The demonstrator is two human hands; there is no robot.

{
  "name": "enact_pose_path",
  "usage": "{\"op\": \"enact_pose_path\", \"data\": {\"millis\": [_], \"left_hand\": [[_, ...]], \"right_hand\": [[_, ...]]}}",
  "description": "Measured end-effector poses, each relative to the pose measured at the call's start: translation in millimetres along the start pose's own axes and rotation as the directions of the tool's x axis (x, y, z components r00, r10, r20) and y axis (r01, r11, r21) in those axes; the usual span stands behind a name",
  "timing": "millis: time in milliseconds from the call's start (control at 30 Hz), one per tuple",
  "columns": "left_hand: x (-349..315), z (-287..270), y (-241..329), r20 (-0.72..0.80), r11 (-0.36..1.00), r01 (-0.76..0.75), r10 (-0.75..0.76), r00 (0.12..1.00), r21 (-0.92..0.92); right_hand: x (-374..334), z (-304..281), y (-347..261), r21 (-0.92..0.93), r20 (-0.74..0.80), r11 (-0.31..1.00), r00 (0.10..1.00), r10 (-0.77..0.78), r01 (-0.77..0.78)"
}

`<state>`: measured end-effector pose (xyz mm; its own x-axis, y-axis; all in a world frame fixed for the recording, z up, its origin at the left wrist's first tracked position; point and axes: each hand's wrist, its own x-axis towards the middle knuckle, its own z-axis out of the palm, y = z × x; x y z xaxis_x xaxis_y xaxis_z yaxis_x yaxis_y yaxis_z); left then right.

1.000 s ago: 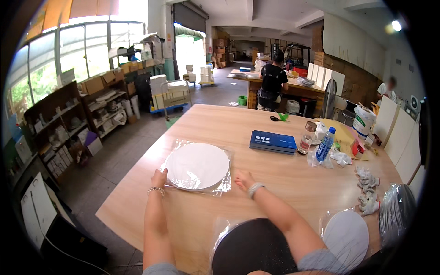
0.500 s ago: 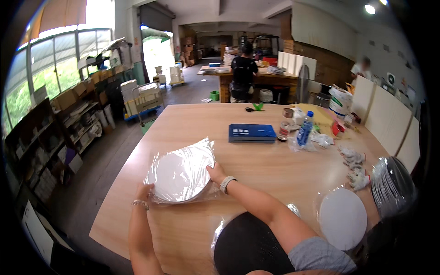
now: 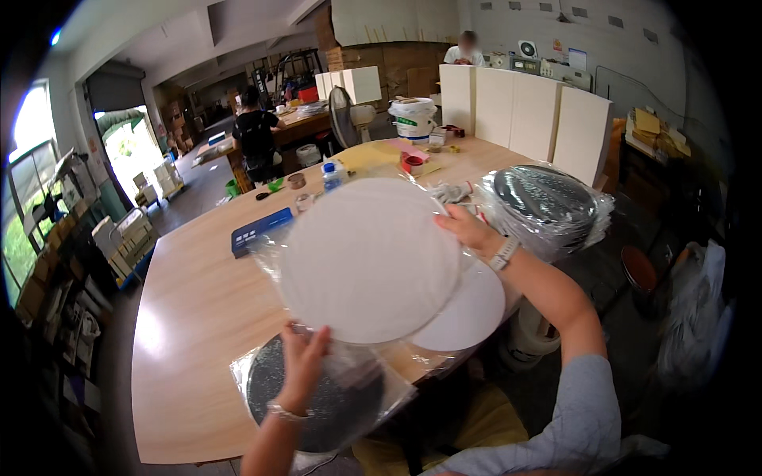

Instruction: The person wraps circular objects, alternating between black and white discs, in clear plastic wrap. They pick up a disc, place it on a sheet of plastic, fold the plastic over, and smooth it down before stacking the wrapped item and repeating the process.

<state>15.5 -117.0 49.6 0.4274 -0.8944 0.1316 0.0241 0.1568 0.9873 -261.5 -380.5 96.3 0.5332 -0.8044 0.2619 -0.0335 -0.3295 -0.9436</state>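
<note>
A white round disc in a clear plastic bag is held up over the table, tilted so that one flat face shows. My right hand grips its right edge, thumb on the near face. At its lower left edge, my left hand pinches the bag and rim. Behind and below it to the right lies another white disc, partly covered. A black disc in a clear bag rests at the near edge of the table, partly hidden by my left hand and forearm.
A bagged stack of black discs sits at the right, beside gloves. Farther back are a blue box, a blue-capped bottle, tape, a white bucket and white panels. Two people are beyond.
Both hands have lifted the bagged white disc off the table and carried it right, over the other discs. The view has turned to the right.
</note>
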Motion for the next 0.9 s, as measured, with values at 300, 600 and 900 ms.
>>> {"op": "enact_pose_path", "data": {"millis": [300, 600, 900], "left_hand": [[-10, 142, -165, 0.015, 0.796, 0.059, -0.085, 0.996, 0.602], [-11, 190, -100, 0.345, 0.253, -0.435, 0.33, 0.879, 0.864], [11, 215, -149, 0.574, 0.494, -0.539, 0.094, 0.813, 0.683]], "right_hand": [[-98, -112, 213, -0.883, -0.15, 0.45, 0.989, 0.003, -0.135], [-140, -64, 154, -0.437, 0.328, 0.838, 0.926, -0.19, 0.326], [-152, -30, 142, -0.673, 0.56, 0.59, 0.828, 0.011, 0.447]]}}
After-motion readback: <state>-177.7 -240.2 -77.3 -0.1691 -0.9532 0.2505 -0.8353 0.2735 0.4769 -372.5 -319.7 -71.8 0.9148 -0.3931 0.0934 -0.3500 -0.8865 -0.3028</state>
